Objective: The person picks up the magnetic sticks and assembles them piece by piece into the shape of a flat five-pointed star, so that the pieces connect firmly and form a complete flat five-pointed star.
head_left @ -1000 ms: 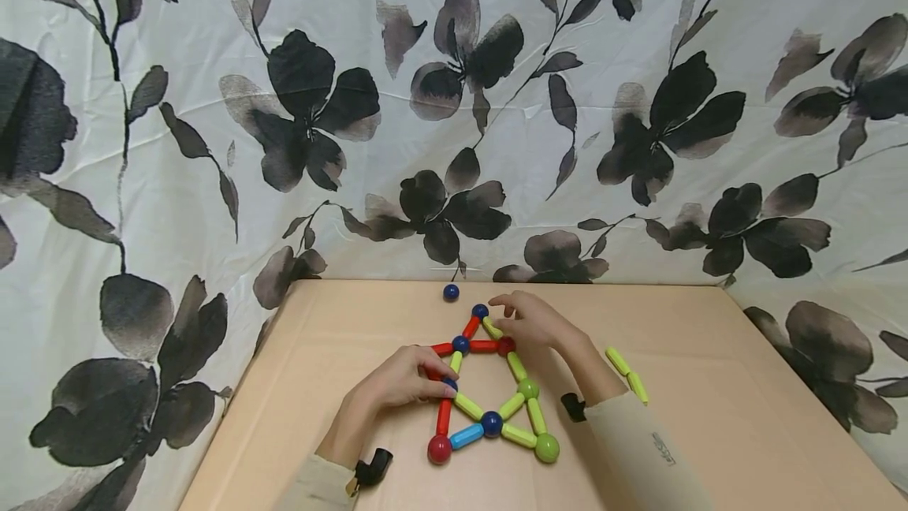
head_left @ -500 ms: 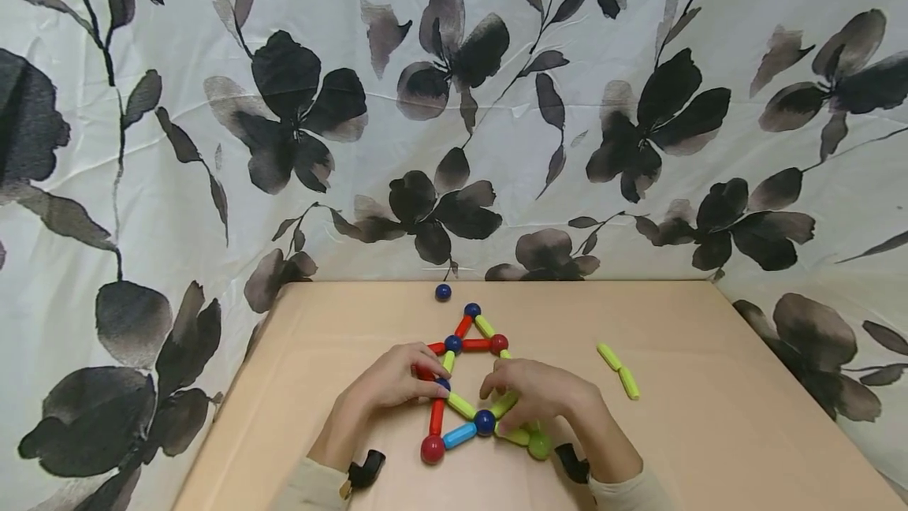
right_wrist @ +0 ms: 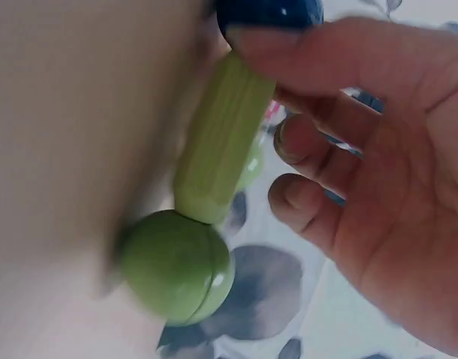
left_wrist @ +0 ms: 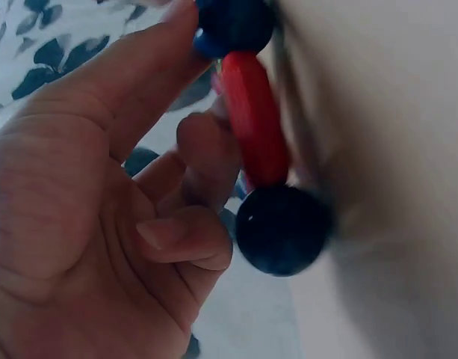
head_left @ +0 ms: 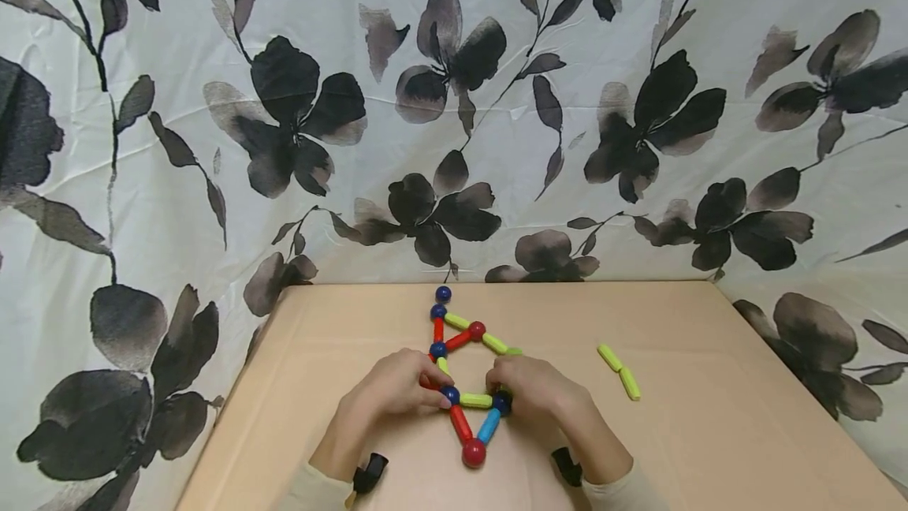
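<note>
A flat figure of magnetic balls and rods lies on the board. My left hand (head_left: 400,381) pinches a blue ball (head_left: 450,395) at its left side. My right hand (head_left: 535,389) pinches another blue ball (head_left: 502,403), with the thumb across it in the right wrist view. A yellow-green rod (head_left: 476,400) spans these two balls. Below them a red rod (head_left: 460,423) and a light-blue rod (head_left: 489,425) meet at a red ball (head_left: 474,453). In the right wrist view a yellow-green rod (right_wrist: 225,138) leads to a green ball (right_wrist: 176,265). My right hand hides part of the figure.
Two yellow-green rods (head_left: 619,371), end to end, lie to the right on the tan board (head_left: 709,432). A blue ball (head_left: 443,294) sits at the far edge, close to the figure's top blue ball (head_left: 438,311). Behind hangs a floral cloth (head_left: 539,180).
My right hand has come down from the far triangle to the near blue ball and grips it. The figure has turned: its far triangle swung left, its near red ball swung right.
</note>
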Demonstrator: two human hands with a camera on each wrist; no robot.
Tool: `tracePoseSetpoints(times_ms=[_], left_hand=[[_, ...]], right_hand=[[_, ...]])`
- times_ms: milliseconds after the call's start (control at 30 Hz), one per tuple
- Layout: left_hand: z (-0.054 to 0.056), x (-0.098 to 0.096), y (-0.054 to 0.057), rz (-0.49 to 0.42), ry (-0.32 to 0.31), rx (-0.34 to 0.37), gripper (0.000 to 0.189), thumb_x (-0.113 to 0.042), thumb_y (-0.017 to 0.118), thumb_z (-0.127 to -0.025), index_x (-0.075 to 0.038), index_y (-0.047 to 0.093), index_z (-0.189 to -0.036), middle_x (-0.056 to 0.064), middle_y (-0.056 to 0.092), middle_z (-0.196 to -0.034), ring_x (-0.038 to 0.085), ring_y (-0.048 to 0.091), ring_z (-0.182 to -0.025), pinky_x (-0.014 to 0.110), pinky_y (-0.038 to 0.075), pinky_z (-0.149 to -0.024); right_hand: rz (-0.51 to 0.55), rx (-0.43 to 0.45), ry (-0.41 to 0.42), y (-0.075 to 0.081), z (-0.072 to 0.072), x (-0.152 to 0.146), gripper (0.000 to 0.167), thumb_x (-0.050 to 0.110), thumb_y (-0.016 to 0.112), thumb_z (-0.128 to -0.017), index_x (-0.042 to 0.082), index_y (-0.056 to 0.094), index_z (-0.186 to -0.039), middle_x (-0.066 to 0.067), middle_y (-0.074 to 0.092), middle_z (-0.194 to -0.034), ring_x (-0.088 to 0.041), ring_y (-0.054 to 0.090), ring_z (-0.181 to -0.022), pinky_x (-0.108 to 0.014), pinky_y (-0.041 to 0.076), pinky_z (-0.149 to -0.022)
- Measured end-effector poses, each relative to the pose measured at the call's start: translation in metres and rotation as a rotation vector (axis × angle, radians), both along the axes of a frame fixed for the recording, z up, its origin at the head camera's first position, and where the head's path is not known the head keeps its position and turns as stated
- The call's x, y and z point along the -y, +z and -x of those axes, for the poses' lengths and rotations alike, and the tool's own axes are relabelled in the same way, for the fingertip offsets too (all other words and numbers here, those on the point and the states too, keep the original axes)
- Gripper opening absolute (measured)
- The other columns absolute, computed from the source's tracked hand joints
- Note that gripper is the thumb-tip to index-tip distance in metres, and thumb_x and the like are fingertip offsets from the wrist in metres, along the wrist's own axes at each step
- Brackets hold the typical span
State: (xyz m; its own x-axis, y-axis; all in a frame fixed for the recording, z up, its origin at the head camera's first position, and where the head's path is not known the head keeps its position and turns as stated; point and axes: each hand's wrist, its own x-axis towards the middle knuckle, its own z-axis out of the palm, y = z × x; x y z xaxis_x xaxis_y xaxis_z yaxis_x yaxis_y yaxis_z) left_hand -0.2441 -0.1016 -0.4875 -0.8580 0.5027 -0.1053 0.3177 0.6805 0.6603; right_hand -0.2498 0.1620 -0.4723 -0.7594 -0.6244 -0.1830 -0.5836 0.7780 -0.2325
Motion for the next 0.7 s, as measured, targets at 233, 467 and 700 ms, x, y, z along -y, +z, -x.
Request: tracePoseSetpoints(times_ms=[233, 467, 700], left_hand=[[-0.008, -0.010, 0.010, -0.175, -0.087, 0.271, 0.021, -0.023, 0.085, -0.088, -0.021, 0.083, -0.109, -0.007, 0.077, -0.092, 0.015, 0.062, -0.059, 0.026, 0.049, -0.056], [0.000, -0.004, -0.004, -0.042, 0.072, -0.136, 0.021, -0.033, 0.077, -0.095, -0.023, 0.082, -0.112, -0.008, 0.062, -0.109, 0.016, 0.058, -0.099, 0.030, 0.045, -0.081], [0.006, 0.003, -0.016, 0.006, 0.054, -0.158, 0.022, -0.035, 0.075, -0.096, -0.024, 0.081, -0.114, -0.006, 0.060, -0.114, 0.016, 0.057, -0.099, 0.029, 0.045, -0.079]], right_hand=[[0.210, 0.006, -0.103, -0.003, 0.016, -0.022, 0.033, -0.010, 0.073, -0.087, 0.015, 0.082, -0.106, 0.003, 0.074, -0.102, -0.018, 0.061, -0.095, -0.047, 0.054, -0.097], [0.279, -0.003, -0.164, -0.005, 0.023, -0.027, 0.021, 0.016, 0.077, -0.094, 0.010, 0.076, -0.115, 0.000, 0.063, -0.087, -0.017, 0.056, -0.078, -0.034, 0.047, -0.070], [0.194, 0.025, -0.178, -0.011, 0.022, -0.022, 0.041, 0.030, 0.079, -0.093, 0.012, 0.072, -0.128, 0.005, 0.057, -0.076, -0.013, 0.052, -0.070, -0.031, 0.040, -0.063]])
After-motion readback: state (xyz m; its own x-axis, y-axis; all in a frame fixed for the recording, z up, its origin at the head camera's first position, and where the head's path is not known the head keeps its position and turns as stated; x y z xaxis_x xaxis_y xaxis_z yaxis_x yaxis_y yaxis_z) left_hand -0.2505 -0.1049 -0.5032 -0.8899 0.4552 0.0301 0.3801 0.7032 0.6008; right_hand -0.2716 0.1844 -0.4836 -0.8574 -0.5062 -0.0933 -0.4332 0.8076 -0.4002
